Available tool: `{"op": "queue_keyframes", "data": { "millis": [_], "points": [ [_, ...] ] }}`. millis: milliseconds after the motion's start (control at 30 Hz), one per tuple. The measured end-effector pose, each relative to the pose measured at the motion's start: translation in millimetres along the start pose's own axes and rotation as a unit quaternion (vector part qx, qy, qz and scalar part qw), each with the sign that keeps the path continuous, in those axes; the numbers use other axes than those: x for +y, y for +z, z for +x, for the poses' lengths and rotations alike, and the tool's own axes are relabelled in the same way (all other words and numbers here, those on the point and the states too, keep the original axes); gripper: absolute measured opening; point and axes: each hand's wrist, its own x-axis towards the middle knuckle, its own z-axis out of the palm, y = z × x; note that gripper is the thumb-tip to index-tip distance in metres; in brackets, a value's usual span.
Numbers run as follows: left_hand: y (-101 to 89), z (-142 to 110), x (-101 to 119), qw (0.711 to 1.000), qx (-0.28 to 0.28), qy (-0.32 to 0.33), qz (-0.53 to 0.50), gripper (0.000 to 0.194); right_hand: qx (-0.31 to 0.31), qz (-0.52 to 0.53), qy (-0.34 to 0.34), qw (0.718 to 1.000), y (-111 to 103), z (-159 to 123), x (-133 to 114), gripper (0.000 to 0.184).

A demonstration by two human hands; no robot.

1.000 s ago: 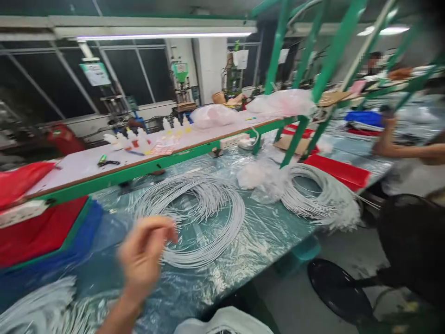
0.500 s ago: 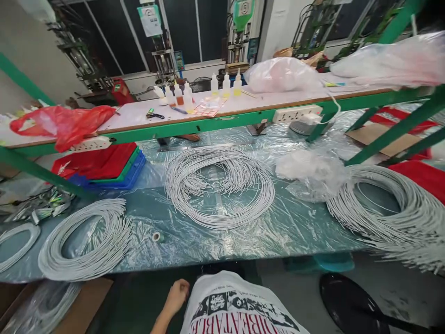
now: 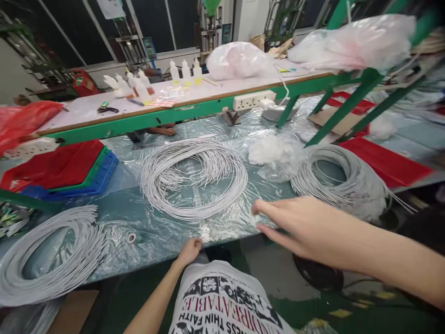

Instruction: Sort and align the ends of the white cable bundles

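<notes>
The middle white cable coil (image 3: 208,155) is already looped and laid on the worktop (image 3: 163,237), its ends left loose. Nothing is held by the right hand (image 3: 306,225), fingers parted; whether anything is gripped by the curled left hand (image 3: 189,251) cannot be told.

The middle coil (image 3: 217,160) is white; the shelf-frame (image 3: 187,113) green.

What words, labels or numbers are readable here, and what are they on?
"BEATABLE": in red on the white shirt; the letters before it are unclear.
"NESS THIN FAITH": in black on the same shirt, perhaps part of a longer line.
Too small to read: the fine print at that shirt's upper edge.
Too blurred to read: the paper sign at the top of the view.
</notes>
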Motion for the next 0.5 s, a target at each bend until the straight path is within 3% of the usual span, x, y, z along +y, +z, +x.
{"op": "queue_keyframes", "data": {
  "millis": [67, 133, 233, 300, 367, 500],
  "points": [
    [1.9, 13, 15, 0.999, -0.011, 0.022, 0.041, 0.022, -0.096, 0.040, 0.039, 0.994, 6, 11, 6, 0.030],
    [0.3, 30, 30, 0.995, -0.006, 0.045, 0.084, 0.021, -0.139, 0.103, 0.115, 0.978, 24, 25, 13, 0.020],
    [-8.8, 66, 55, 0.986, 0.024, 0.066, 0.148, 0.028, -0.181, 0.184, 0.170, 0.951, 69, 37, 20, 0.016],
    [-14.8, 95, 71, 0.980, 0.042, 0.060, 0.186, 0.037, -0.210, 0.273, 0.205, 0.916, 109, 38, 20, 0.020],
    [-14.7, 125, 86, 0.974, 0.047, 0.052, 0.217, 0.048, -0.165, 0.410, 0.291, 0.849, 151, 34, 14, 0.030],
    [11.8, 165, 107, 0.962, 0.023, 0.060, 0.264, 0.075, -0.052, 0.519, 0.424, 0.741, 216, 30, -2, 0.026]
  ]
}}
